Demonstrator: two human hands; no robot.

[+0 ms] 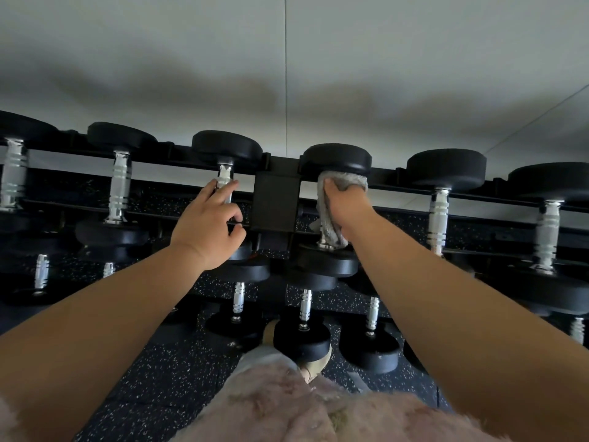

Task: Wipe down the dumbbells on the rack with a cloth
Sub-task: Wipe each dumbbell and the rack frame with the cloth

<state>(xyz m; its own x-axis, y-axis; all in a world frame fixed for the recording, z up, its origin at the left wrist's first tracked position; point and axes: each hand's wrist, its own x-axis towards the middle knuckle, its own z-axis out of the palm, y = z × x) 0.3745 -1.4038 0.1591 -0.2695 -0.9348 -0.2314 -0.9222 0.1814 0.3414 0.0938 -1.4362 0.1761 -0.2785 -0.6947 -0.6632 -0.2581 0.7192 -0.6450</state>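
Dumbbell [336, 159]: likely heavy, slick chrome handle [325, 246]; wipe racked. Cloth [328, 224]: soft, limp; right hand [345, 207] clenches it round handle. Left hand [207, 224]: loose-fingered, touching neighbouring handle [224, 175].

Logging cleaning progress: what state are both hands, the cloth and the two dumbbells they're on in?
right hand: grips the cloth around a handle.
cloth: bunched, wrapped on that handle.
dumbbell being wiped: racked, handle covered by cloth.
left hand: straight fingers touch the neighbouring handle.
dumbbell to its left: racked, handle bare chrome.
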